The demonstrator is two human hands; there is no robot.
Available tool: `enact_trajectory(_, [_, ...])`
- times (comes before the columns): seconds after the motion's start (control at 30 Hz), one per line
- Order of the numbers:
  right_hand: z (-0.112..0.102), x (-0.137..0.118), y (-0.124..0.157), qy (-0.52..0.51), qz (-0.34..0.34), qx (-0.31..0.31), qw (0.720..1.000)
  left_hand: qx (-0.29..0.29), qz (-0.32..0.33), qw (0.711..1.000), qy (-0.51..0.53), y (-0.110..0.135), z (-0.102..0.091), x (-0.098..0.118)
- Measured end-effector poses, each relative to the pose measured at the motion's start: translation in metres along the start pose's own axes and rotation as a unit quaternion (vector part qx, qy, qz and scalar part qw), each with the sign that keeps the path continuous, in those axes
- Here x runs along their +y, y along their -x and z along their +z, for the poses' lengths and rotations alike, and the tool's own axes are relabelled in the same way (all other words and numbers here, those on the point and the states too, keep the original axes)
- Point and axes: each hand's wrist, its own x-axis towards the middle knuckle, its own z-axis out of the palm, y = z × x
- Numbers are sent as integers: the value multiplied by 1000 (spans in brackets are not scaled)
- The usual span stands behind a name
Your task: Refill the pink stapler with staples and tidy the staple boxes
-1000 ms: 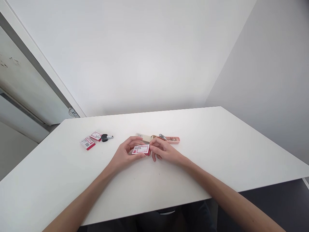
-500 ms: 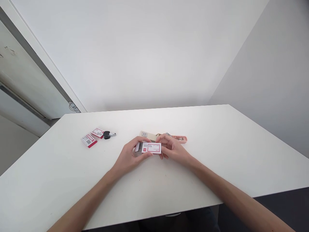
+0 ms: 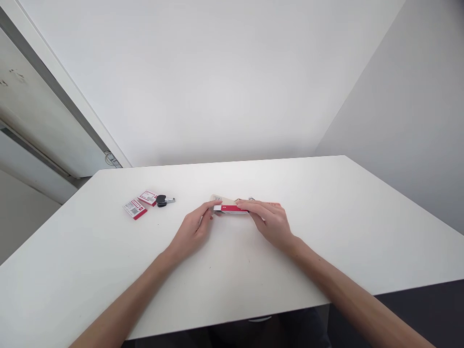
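Observation:
A small white-and-red cardboard box (image 3: 232,209) lies crosswise between my two hands, with a narrow red side towards me. My left hand (image 3: 195,226) grips its left end, where a white end flap shows, thumb and fingers closed around it. My right hand (image 3: 271,220) is closed over the right end, its fingers lying along the top and hiding that part. Just behind the box is an open case with a cream lid (image 3: 227,199). The pink part (image 3: 277,204) of that case is mostly covered by my right hand.
To the left, two flat red-and-white packets (image 3: 135,209) lie close together on the white table (image 3: 232,280). A small black tool with a silver metal end (image 3: 163,200) touches the farther packet. A wall (image 3: 232,87) rises behind the table's far edge.
The box has been tipped so that its narrow red side shows instead of its printed white face. It has moved slightly away from me. My right hand has shifted over its right end.

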Motion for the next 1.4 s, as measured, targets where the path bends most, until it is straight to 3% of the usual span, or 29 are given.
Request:
enact_trajectory(0.13, [-2,0,-2,-17,-21,-3,1000,-7,2,1000,16,0,-1,2])
enact_trajectory(0.27, [-4,-4,-2,-78,86,-21,993,-12,1,998,66,1,-5,6])
enact_trajectory(0.43, [-6,-5,-3,-199,234,-70,949,-21,14,992,122,1,-10,12])
enact_trajectory(0.67, [-10,-10,-12,-342,302,-111,883,4,-64,988,144,-1,-9,17])
enact_trajectory(0.9, [-18,-24,-19,-304,309,-144,890,15,-82,984,155,-2,-8,16])
enact_trajectory(1.03, [-14,-23,-18,-309,286,-167,891,-14,-78,981,176,-2,-7,13])
enact_trajectory(1.27, [-8,-15,-11,-391,259,-210,858,-76,-62,970,221,1,-5,7])
enact_trajectory(1.4, [-7,-15,-11,-408,271,-227,842,-64,-47,976,205,3,-6,13])
